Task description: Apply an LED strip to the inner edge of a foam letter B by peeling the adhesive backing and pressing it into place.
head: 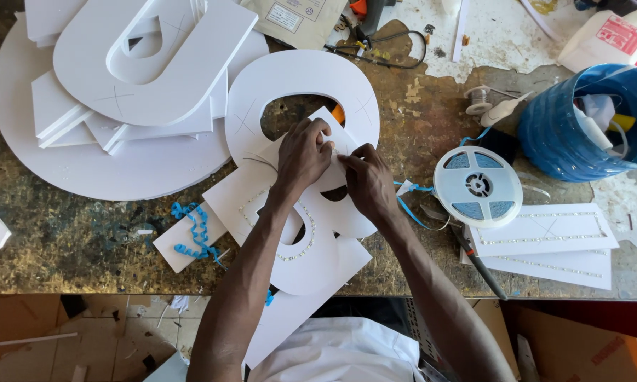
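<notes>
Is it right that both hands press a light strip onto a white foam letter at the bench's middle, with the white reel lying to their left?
Not quite. The reel lies to the right of the hands, not the left, as the head view shows. The rest holds: the left hand and right hand work at a light strip on a white foam letter mid-bench.

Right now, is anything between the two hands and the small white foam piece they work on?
Nothing visible: the left hand and right hand both already touch the small white foam piece directly.
</notes>
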